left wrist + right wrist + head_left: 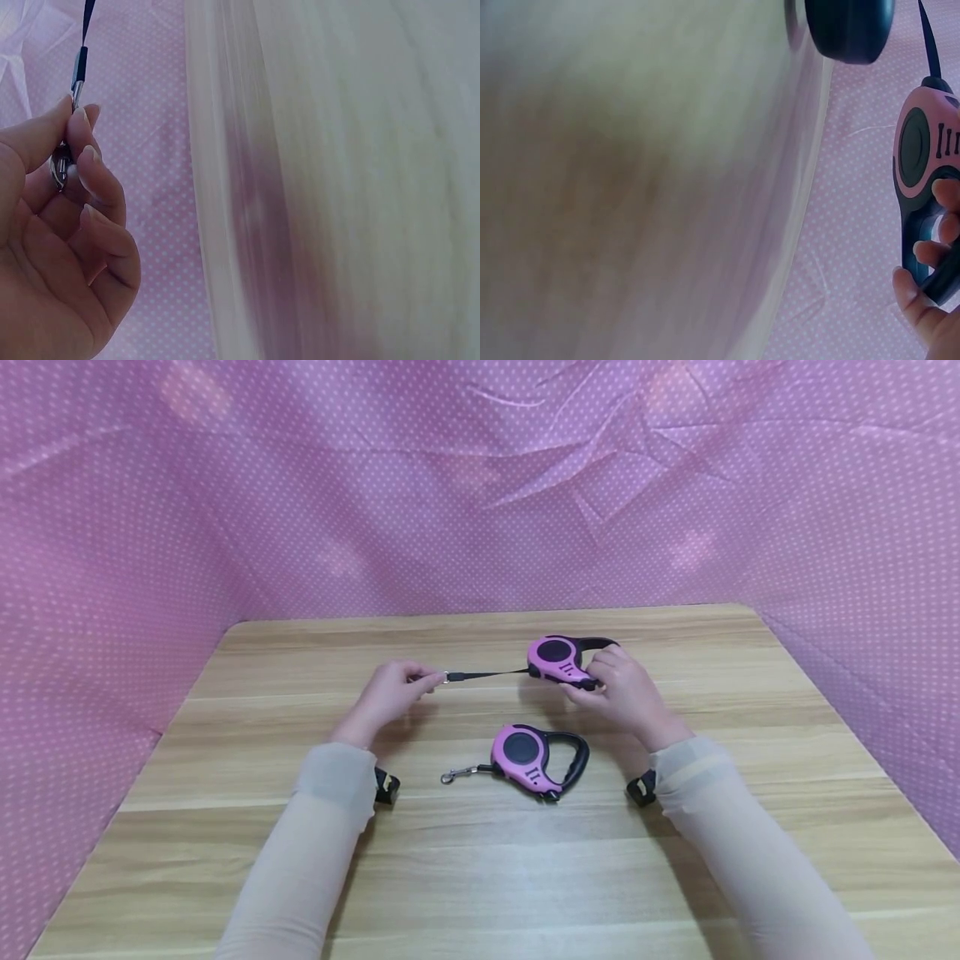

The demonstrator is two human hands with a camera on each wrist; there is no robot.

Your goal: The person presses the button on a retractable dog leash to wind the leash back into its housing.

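Two pink and black retractable dog leashes are in the head view. My right hand (618, 687) grips the farther leash (553, 652) by its black handle, with fingers through the loop; the right wrist view shows this pink leash case (922, 142) too. From it a short black strap (487, 675) runs taut to the left. My left hand (393, 693) pinches the metal clip at the strap's end; in the left wrist view the clip (61, 169) is partly hidden by the fingers. The nearer leash (521, 760) lies on the table between my forearms, its metal clip (459, 773) pointing left.
The wood-grain table (480, 877) reaches back to a pink dotted cloth (480, 527), which hangs behind it and along both sides. Black wrist straps (387, 787) sit at the cuffs of both light sleeves. A dark rounded object (851, 26) shows at the top of the right wrist view.
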